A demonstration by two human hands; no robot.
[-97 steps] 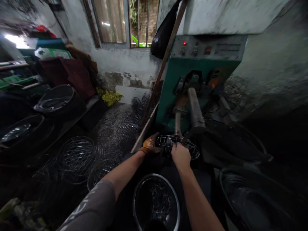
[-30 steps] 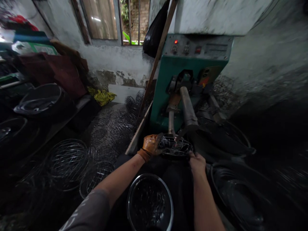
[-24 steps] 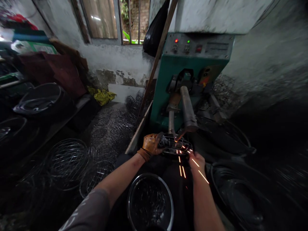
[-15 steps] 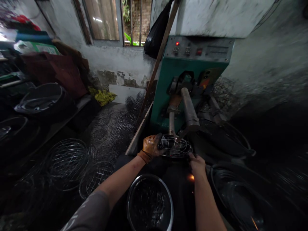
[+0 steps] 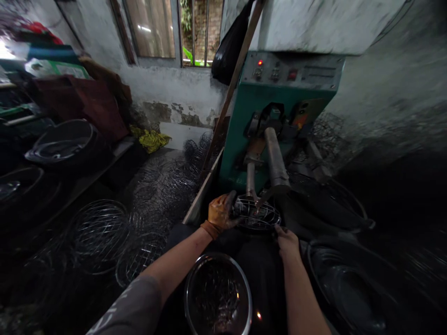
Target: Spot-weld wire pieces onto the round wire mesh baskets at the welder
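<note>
A round wire rack (image 5: 258, 222) sits under the arms of a green spot welding machine (image 5: 232, 158). My left hand (image 5: 220, 211), in an orange-brown glove, grips the rack's left side with the thumb up. My bare right hand (image 5: 287, 238) pinches the rim at its right front. The lower electrode (image 5: 257, 203) meets the rack near its middle; the exact contact is too dark to make out. Closer to me, a metal bowl (image 5: 250, 298) holds many short bent wire pieces. Small sparks glow near the bowl.
Finished-looking wire racks (image 5: 101, 232) lie in a heap on the left floor. A wooden board (image 5: 202, 197) leans beside the machine. Dark basins (image 5: 70, 139) stand at far left. To the right lies a dark tub (image 5: 345, 284). A yellow cloth (image 5: 150, 139) is by the wall.
The rack has tilted and turned slightly between my hands. The bright spark by my right wrist is gone, and small glowing specks show lower, by the bowl. The camera view has shifted slightly.
</note>
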